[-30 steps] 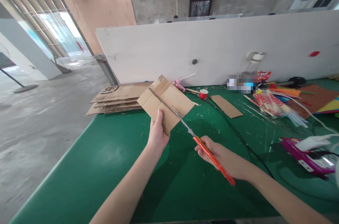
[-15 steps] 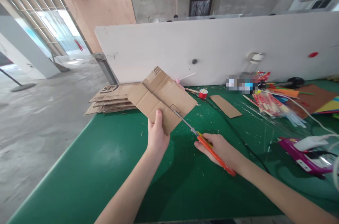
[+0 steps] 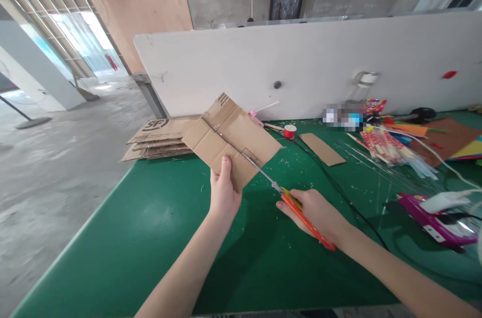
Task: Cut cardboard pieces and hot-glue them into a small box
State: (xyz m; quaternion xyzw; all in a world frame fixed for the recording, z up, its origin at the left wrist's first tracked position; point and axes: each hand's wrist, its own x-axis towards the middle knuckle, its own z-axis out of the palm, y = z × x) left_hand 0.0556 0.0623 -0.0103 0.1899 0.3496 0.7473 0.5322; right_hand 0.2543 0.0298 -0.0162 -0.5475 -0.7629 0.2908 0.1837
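Note:
My left hand (image 3: 225,192) grips the lower edge of a brown cardboard piece (image 3: 252,132), its thumb on the near face. The cardboard is raised above the green table (image 3: 150,237) and tilted, with creases and a small drawn outline near its right side. In my right hand (image 3: 316,215) are scissors (image 3: 307,220) with orange and yellow handles. Their metal blades point up and left and meet the cardboard's lower right edge, reaching in by a dark line that runs across it. The fingers under the handles are partly hidden.
Flat cardboard (image 3: 165,130) is stacked at the back left. Behind the held piece are a red spool (image 3: 289,131) and a cardboard strip (image 3: 323,149). A black cable, a purple power strip (image 3: 433,222) and craft supplies lie to the right. A white panel (image 3: 226,62) stands behind.
Both hands, the cardboard and the scissors stay in nearly the same place. The dark line along the cardboard's crease looks slightly wider, and the view has shifted a little.

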